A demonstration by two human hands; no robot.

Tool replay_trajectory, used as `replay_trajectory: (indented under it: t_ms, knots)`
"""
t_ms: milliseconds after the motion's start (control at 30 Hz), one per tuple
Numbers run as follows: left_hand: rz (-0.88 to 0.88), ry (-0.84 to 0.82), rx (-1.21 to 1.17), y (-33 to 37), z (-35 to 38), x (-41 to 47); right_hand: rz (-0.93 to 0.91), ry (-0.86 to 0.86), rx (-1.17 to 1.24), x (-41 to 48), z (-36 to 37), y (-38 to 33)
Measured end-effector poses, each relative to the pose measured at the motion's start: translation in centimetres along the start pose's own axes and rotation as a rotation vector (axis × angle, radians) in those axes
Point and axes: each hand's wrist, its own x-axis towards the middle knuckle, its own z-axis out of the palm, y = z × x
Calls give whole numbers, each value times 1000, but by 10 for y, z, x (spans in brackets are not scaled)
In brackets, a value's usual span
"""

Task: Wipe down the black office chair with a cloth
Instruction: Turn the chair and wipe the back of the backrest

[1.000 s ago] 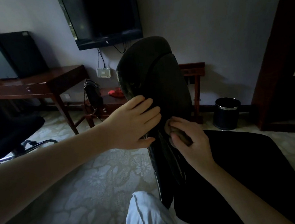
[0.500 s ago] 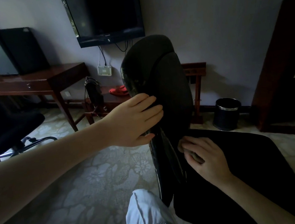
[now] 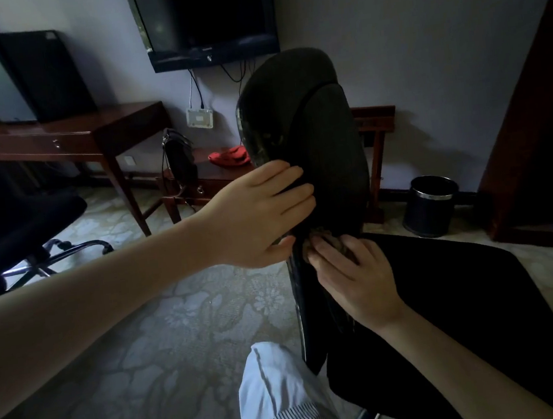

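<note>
Your left hand [image 3: 261, 211] lay flat, fingers straight, on the chair [image 3: 321, 128] back. Your right hand [image 3: 356, 283] gripped the soft cloth [image 3: 329, 243] low against it. The chair looked apt to swivel; bracing belonged at its stiff rim.

Cloth [image 3: 321, 235] mostly covered by the fingers of the right hand [image 3: 355, 279], centre frame; only a crumpled brownish edge shows, colour uncertain in the dim light; black office chair [image 3: 315, 142] seat runs off the lower right edge; its underframe mostly hidden beneath the seat; television [image 3: 208, 17] cut by the top edge, its logo too small to read; second chair [image 3: 11, 219] cut by the left edge; dark cabinet [image 3: 542, 131] cut by the right edge; trouser leg [image 3: 283, 398] cut by the bottom edge.
</note>
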Motion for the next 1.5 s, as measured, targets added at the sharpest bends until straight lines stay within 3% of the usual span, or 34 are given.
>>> replay_trajectory:
  t_ms: [200,433,667,900,1067,1133,1233,1367,1500]
  knots:
    - [-17,48,9,2,3,1,-113,-263,-55,-60,-13,-7]
    - [5,76,-20,-1,4,2,19,30,-27,18,-14,-2]
    - [-15,63,-62,-2,-3,4,92,39,-82,32,2,-7]
    - [0,8,-49,-8,-3,6,-103,-163,-132,-14,-5,-9]
    - [-22,-49,-43,-7,-1,7,-128,-328,-73,-43,-12,-6]
    - [-16,-56,-23,-5,0,7,-68,-346,3,-48,-16,-2]
    - [-3,-112,3,0,5,3,124,-217,95,-42,-22,9]
    - [78,-182,28,16,15,-1,537,-12,202,-14,-24,15]
    - [139,-186,60,33,27,2,643,-68,256,-16,-10,-2]
